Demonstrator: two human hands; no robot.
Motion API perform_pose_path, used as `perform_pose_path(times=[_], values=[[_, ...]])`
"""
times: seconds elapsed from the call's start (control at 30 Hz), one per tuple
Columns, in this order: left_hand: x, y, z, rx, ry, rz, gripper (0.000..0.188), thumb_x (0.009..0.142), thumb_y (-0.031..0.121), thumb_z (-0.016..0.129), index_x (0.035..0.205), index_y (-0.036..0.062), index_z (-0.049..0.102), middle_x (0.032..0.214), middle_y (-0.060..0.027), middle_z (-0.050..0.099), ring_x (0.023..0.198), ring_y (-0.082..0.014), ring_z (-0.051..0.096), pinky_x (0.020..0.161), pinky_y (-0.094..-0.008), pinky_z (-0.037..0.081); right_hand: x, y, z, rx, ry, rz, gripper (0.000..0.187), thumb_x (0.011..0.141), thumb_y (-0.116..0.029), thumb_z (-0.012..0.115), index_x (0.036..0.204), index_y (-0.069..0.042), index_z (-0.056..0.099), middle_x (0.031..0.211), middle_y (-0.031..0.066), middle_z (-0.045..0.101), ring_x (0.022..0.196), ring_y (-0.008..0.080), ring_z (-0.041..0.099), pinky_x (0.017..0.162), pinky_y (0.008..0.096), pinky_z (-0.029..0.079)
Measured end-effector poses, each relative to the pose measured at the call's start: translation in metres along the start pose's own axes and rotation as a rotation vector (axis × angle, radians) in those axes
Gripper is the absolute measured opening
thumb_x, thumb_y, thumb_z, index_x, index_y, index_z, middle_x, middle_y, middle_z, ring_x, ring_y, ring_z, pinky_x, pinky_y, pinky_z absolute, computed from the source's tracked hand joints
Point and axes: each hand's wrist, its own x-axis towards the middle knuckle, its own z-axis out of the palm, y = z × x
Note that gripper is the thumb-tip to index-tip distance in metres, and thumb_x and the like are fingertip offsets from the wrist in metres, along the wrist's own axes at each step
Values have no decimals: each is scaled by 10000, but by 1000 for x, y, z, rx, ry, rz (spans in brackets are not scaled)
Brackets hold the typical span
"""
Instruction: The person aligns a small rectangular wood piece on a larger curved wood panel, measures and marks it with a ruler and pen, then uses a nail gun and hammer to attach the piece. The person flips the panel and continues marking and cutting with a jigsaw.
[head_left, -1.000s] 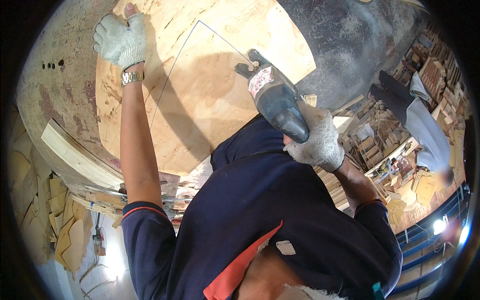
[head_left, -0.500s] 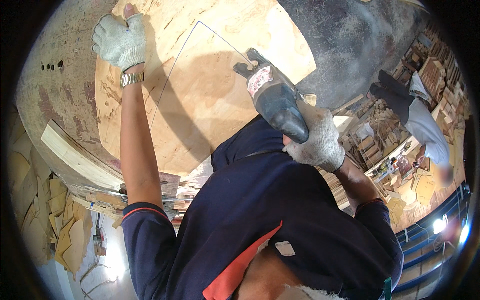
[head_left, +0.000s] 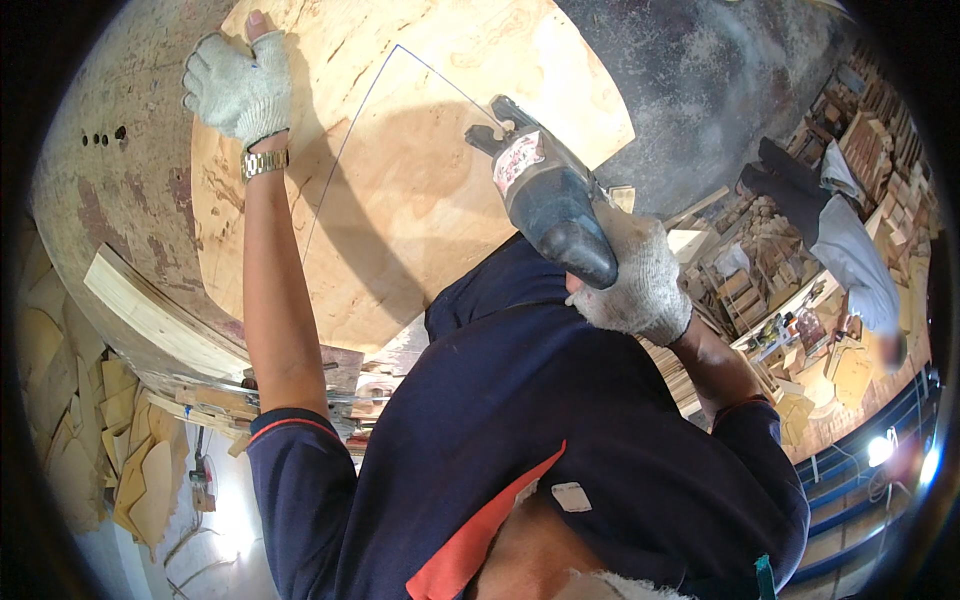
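Observation:
A pale plywood sheet (head_left: 440,170) with a blue pencil-like outline drawn on it lies on the worn table (head_left: 110,190). Flat on its far left edge rests my gloved left hand (head_left: 238,88), with the thumb stretched away from the fingers and nothing held. My gloved right hand (head_left: 640,275) is closed around the rear body of a dark jigsaw (head_left: 555,195). The tool's forked front foot sits on the sheet, at the right end of the drawn line. The blade is too hidden to make out.
A curved pale wood strip (head_left: 160,310) lies at the table's near left edge. Thin board offcuts (head_left: 130,450) are heaped at the lower left. On the right, another person (head_left: 850,250) bends beside stacked wood pieces (head_left: 860,150).
Both my hands and the jigsaw stay almost where they were. At the right, the other person's hand has shifted slightly.

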Motion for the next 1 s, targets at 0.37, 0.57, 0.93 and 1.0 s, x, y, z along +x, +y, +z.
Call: perform_pose_path(times=[0.37,0.57,0.93,1.0], values=[[0,2,-1,11,26,11,793,938,709,444,1156,-21,667,1138,-273,648,1077,-439,589,947,-547,431,-3,0,-5,11,-1,-16,490,656,-183,826,1028,17,577,813,213,638,799,415,687,705,473,548],[0,3,1,-9,54,26,800,937,714,440,1110,-35,662,1107,-273,648,1059,-438,591,929,-550,435,-2,1,-4,8,9,-30,500,651,-191,831,1028,11,573,828,215,633,819,418,681,726,486,542],[1,7,-2,84,33,-53,733,941,679,460,1111,-10,642,1136,-244,625,1114,-418,562,922,-604,401,-1,-1,-4,21,-7,23,534,668,-241,822,1059,30,580,868,246,648,831,439,676,756,489,545],[1,8,-1,88,37,-126,715,944,669,459,1118,-1,640,1151,-232,618,1135,-407,552,921,-615,393,1,-5,-6,6,-25,53,514,680,-242,809,1051,34,585,871,256,651,843,442,679,767,491,545]])
